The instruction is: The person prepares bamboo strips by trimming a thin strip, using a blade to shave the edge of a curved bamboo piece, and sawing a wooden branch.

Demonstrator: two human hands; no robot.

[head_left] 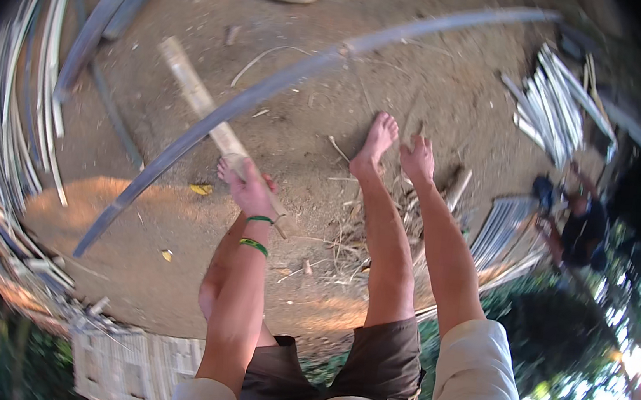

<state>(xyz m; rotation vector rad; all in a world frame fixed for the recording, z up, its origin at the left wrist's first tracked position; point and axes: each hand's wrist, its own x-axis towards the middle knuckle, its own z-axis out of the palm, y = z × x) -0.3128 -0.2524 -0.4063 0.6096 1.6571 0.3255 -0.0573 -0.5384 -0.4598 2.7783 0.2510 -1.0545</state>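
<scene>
Bare dirt ground [457, 89] is lying beneath a seated person whose left hand [247, 188] is gripping a short bamboo stick [205, 106] pointing toward eleven o'clock. Their right hand [418, 159] is hanging open, fingers spread, beside the right foot [377, 140], while a long split bamboo strip [310, 74] is arcing across from eight o'clock to one o'clock.

— Bright daylight outdoors, warm in tone; strongest at lower right, blown out to white glare behind the foliage.
— Soft shadows across the dirt ground [458, 82], a sunlit orange patch at lower left.
— Heavy fisheye bend: long bamboo strip [269, 89] curved like a bow, black vignette round the rim.
— Smeared and blurry toward the edges, especially the bundled strips [8, 128] at left. Motion blur on the left hand [247, 188]; centre fairly sharp, right hand [418, 159] clear enough.
</scene>
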